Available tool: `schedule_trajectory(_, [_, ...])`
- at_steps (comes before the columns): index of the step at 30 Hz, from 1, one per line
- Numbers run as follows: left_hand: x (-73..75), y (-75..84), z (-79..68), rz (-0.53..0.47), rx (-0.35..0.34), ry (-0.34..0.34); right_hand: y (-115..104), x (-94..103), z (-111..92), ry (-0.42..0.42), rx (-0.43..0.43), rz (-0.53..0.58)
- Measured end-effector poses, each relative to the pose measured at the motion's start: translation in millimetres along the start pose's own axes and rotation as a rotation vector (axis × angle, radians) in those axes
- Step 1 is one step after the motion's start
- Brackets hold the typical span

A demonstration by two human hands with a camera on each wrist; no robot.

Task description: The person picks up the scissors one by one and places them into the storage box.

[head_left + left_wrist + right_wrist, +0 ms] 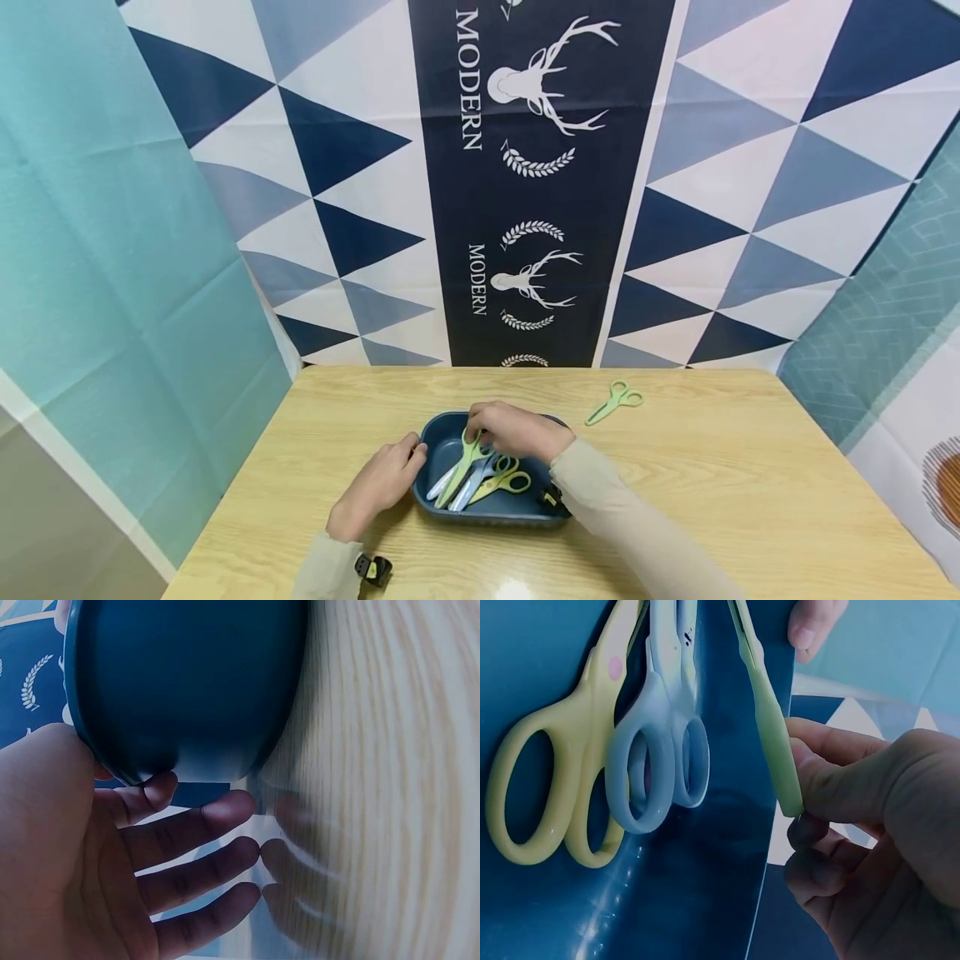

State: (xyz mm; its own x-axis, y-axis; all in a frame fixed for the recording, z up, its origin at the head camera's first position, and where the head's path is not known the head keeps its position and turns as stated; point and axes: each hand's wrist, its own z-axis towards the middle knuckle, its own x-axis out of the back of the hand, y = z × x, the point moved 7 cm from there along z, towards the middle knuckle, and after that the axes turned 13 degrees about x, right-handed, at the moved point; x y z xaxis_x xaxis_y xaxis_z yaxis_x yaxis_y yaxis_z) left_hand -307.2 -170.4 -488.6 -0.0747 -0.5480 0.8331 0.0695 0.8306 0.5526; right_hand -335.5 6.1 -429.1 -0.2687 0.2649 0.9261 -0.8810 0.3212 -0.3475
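Observation:
A dark blue oblong basin (517, 518) stands on the table with several scissors in it. My right hand (510, 427) reaches over its far side and pinches a pair of green scissors (467, 468) by the handle, blades pointing down toward the near left. In the right wrist view, yellow scissors (562, 742) and light blue scissors (641, 735) lie beside the green ones. At the basin's left end, my left hand (382, 479) holds the rim between thumb and index finger. Its other fingers (202, 862) extend below, along the outside.
Another pair of green scissors (615, 403) lies on the wooden table (720, 467), behind and right of the basin. A patterned cloth (360, 208) hangs along the table's back edge. Each wrist wears a small black camera, the left one (372, 570) low in the head view.

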Motion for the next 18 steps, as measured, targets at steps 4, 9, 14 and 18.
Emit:
schedule_trajectory(4, [0.4, 0.0, -0.5, 0.005, -0.003, 0.005, -1, -4.3, 2, -0.015, -0.001, -0.010])
schedule_trajectory(9, [0.8, 1.6, 0.1, 0.006, -0.011, 0.021, 0, -8.4, 2, -0.036, -0.024, -0.016])
schedule_trajectory(14, [0.3, 0.7, -0.1, 0.006, -0.005, 0.011, 3, -12.1, 3, -0.050, -0.042, -0.022])
schedule_trajectory(18, [0.0, -0.7, 0.1, 0.002, 0.002, 0.001, 2, -12.8, 4, -0.054, -0.036, -0.021])
